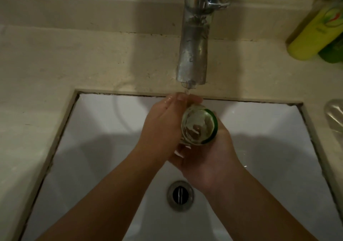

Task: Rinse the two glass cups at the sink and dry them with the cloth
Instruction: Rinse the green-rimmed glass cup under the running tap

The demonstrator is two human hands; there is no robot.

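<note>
A clear glass cup (199, 127) with a green-tinted edge lies tilted on its side over the white sink (104, 129), its base turned toward me. My right hand (206, 162) cradles it from below. My left hand (161, 127) wraps over its left side and far end, fingers reaching just beneath the spout of the chrome faucet (193, 55). A thin dribble of water falls from the spout onto those fingers. A second clear glass object (334, 116) sits partly cut off at the right frame edge on the counter. No cloth is visible.
The round metal drain (180, 195) lies in the basin below my hands. A beige stone counter (55, 70) frames the sink. A yellow bottle (313, 32) and a green bottle (334, 51) stand at the back right corner.
</note>
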